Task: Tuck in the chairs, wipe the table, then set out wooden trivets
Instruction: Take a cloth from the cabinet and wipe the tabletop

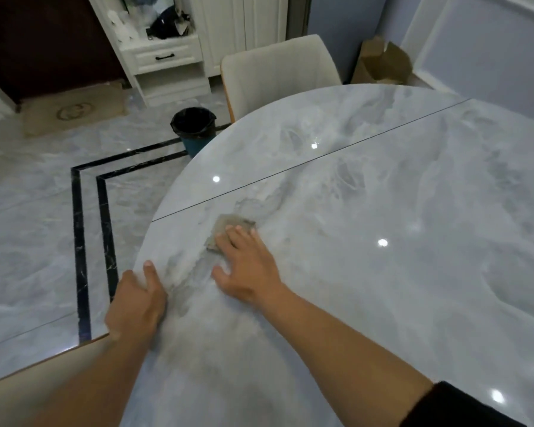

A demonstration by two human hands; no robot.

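Observation:
A round grey marble table point(398, 211) fills the right of the head view, with a thin seam across it. My right hand point(247, 266) lies flat on a small grey cloth point(228, 224) near the table's left edge, fingers spread over it. My left hand point(138, 306) grips the table's rim, thumb on top. A cream upholstered chair point(278, 69) stands tucked against the far side of the table. Another chair's cream back point(28, 380) shows under my left forearm at the bottom left. No trivets are in view.
A teal bin with a black liner point(195, 131) stands on the marble floor just left of the table. Behind it are a white cabinet point(164, 57), a doormat point(74, 107) and a dark door. A cardboard box point(383, 61) sits by the blue wall.

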